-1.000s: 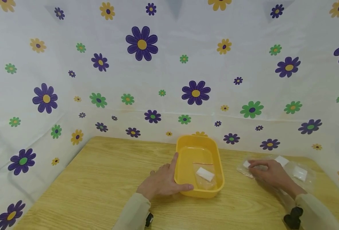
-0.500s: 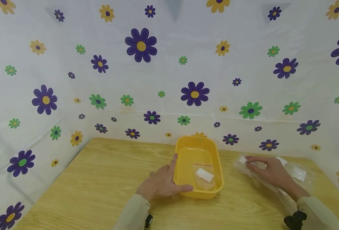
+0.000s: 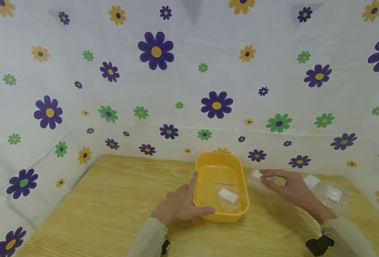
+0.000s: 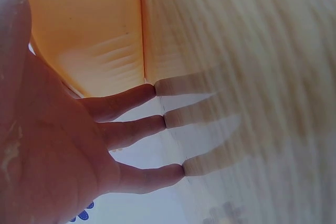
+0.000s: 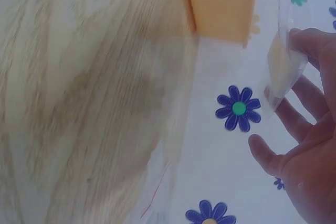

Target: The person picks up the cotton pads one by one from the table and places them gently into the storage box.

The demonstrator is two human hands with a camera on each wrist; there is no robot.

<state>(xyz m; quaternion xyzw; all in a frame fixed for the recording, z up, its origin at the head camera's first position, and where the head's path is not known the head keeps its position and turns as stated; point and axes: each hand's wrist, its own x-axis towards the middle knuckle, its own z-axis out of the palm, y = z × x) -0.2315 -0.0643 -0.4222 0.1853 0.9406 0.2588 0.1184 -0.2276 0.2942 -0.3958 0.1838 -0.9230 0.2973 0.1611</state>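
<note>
A yellow plastic tub (image 3: 220, 173) stands near the back of the table, with a clear zip bag (image 3: 227, 205) holding a white block inside. My left hand (image 3: 181, 205) rests against the tub's left side and near corner. Its thumb lies along the near rim, and in the left wrist view the straight fingers (image 4: 142, 179) touch the tabletop. To the right of the tub, my right hand (image 3: 290, 187) pinches another clear zip bag (image 3: 255, 182) with a white piece in it, held between thumb and fingers above the table, as the right wrist view also shows.
More clear bags (image 3: 334, 194) with white pieces lie on the right part of the wooden table (image 3: 122, 196). A white flower-print cloth (image 3: 183, 82) hangs behind the table and at its sides. A red-lined bag edge (image 5: 156, 190) shows low in the right wrist view.
My right hand has lifted the zip bag from the other bags and moved it left towards the tub. The left hand has stayed at the tub.
</note>
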